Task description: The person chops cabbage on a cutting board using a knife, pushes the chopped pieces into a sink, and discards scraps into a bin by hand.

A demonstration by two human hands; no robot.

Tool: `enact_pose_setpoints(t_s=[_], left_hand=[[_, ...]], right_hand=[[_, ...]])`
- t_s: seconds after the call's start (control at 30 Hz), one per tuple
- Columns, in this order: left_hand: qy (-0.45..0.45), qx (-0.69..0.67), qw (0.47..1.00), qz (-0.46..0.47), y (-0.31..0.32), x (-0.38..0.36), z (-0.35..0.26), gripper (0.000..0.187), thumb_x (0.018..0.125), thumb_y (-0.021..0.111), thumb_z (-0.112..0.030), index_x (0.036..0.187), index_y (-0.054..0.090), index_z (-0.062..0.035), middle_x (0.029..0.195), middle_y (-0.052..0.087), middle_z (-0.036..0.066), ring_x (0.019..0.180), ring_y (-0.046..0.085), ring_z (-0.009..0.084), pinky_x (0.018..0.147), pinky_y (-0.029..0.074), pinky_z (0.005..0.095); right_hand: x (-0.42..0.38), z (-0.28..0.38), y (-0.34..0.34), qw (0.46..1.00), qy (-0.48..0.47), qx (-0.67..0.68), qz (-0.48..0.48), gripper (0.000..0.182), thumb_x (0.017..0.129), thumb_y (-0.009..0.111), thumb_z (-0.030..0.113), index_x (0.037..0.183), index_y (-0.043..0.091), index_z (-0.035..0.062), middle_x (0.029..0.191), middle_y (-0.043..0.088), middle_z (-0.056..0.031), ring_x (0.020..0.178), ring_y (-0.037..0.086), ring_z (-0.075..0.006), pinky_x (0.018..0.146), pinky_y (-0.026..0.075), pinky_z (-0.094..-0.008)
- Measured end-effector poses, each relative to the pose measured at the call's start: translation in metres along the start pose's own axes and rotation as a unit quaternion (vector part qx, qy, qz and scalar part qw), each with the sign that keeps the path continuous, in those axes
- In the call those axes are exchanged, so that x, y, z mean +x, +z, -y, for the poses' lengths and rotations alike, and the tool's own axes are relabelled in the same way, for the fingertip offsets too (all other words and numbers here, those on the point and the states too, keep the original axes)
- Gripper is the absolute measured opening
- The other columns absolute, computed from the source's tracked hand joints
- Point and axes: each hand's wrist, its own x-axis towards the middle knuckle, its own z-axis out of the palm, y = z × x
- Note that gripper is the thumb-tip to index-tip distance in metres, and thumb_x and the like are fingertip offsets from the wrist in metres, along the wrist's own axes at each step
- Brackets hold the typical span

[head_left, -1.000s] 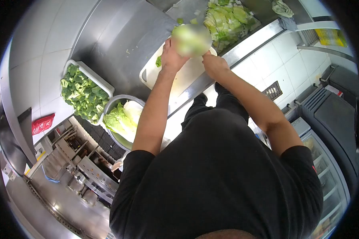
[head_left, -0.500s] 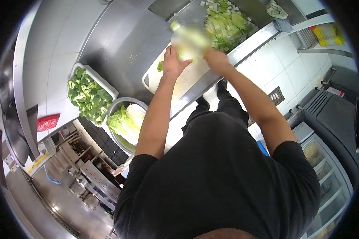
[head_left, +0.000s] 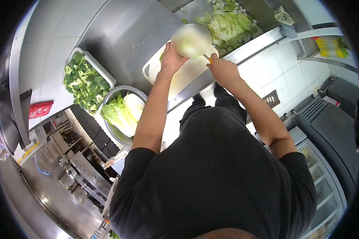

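In the head view, the person's right grip (head_left: 225,73) is closed around an orange-handled tool (head_left: 210,60) at the right side of the white cutting board (head_left: 181,81), while the left grip (head_left: 172,59) reaches the edge of a blurred pale green vegetable (head_left: 190,43) over the board's far part, its fingers too hidden to tell whether they pinch. Chopped leaves (head_left: 229,28) lie far right; broccoli (head_left: 85,81) and a metal bowl (head_left: 123,139) of cabbage (head_left: 121,115) stand left.

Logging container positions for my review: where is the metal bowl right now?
In the head view, the metal bowl sits left of centre, between the broccoli tray and the left forearm, below-left of the cutting board.
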Motion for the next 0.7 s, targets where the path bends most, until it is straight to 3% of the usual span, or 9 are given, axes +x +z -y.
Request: enact_pose_setpoints(t_s=[0.1, 0.4, 0.57, 0.7], left_hand=[[-0.006, 0.000, 1.000, 0.009, -0.001, 0.001, -0.005, 0.080, 0.071, 0.094, -0.033, 0.134, 0.052, -0.0087, 0.136, 0.055, 0.015, 0.127, 0.058, 0.0352, 0.104, 0.052, 0.0467], [-0.022, -0.026, 0.999, 0.008, 0.002, 0.006, -0.004, 0.078, 0.070, 0.095, -0.032, 0.130, 0.053, -0.0073, 0.130, 0.058, 0.013, 0.124, 0.060, 0.0335, 0.101, 0.053, 0.0448], [0.006, -0.024, 1.000, -0.017, 0.013, 0.008, 0.007, 0.083, 0.067, 0.097, -0.036, 0.130, 0.053, -0.0049, 0.128, 0.060, 0.012, 0.114, 0.064, 0.0308, 0.096, 0.055, 0.0422], [-0.009, -0.046, 0.999, -0.006, 0.013, 0.007, 0.007, 0.079, 0.067, 0.096, -0.033, 0.128, 0.053, -0.0053, 0.128, 0.059, 0.013, 0.117, 0.063, 0.0323, 0.096, 0.055, 0.0435]], right_hand=[[-0.011, 0.005, 0.001, 1.000, -0.002, -0.018, 0.008, 0.028, 0.104, 0.060, 0.027, 0.112, 0.056, 0.0000, 0.090, 0.075, -0.0216, 0.087, 0.075, -0.0391, 0.076, 0.059, -0.0499], [-0.028, 0.025, -0.019, 0.995, 0.038, -0.046, 0.077, 0.026, 0.106, 0.056, 0.025, 0.112, 0.055, 0.0000, 0.093, 0.076, -0.0216, 0.091, 0.076, -0.0373, 0.078, 0.059, -0.0482], [-0.015, 0.025, -0.011, 0.994, 0.050, -0.027, 0.094, 0.019, 0.101, 0.055, 0.013, 0.114, 0.054, -0.0015, 0.100, 0.076, -0.0241, 0.096, 0.076, -0.0398, 0.083, 0.060, -0.0496], [0.013, 0.032, 0.002, 0.992, 0.069, -0.006, 0.105, 0.019, 0.098, 0.052, 0.005, 0.115, 0.054, -0.0025, 0.107, 0.074, -0.0268, 0.101, 0.075, -0.0419, 0.086, 0.060, -0.0504]])
